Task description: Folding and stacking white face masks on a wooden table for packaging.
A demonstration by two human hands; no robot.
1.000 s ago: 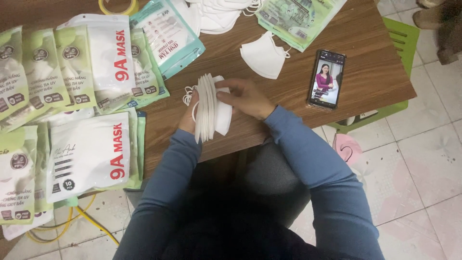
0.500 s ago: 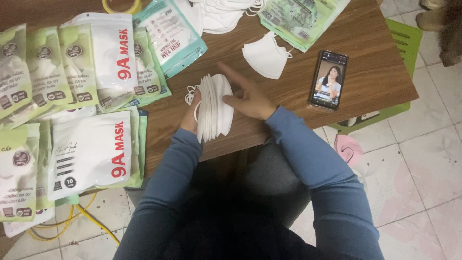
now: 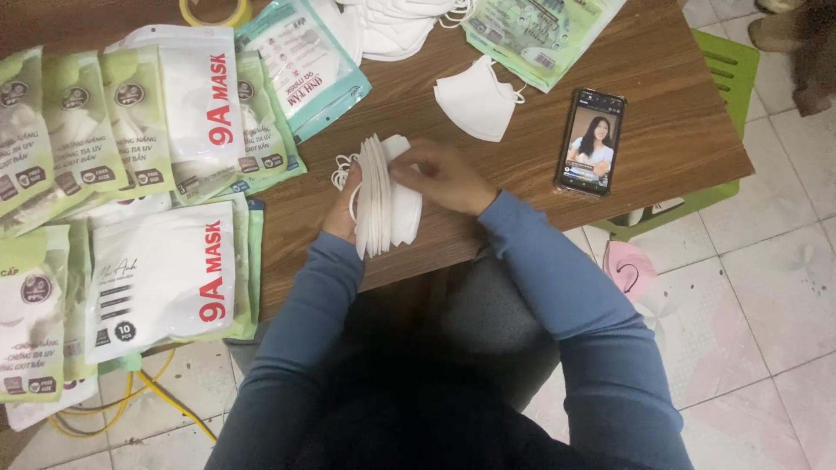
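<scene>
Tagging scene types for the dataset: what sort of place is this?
Probably a home or small workshop used for packing face masks by hand. A wooden table on a tiled floor carries sealed mask packets and loose white masks; both hands hold a stack of masks, with a phone nearby.

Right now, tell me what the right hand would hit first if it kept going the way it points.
The right hand points leftward and already touches the stack of white masks; that stack comes first, with the left hand behind it.

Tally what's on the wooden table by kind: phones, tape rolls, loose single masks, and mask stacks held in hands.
Phone: 1
Tape roll: 1
Loose single mask: 1
Held mask stack, between left hand and right hand: 1
Total: 4
</scene>
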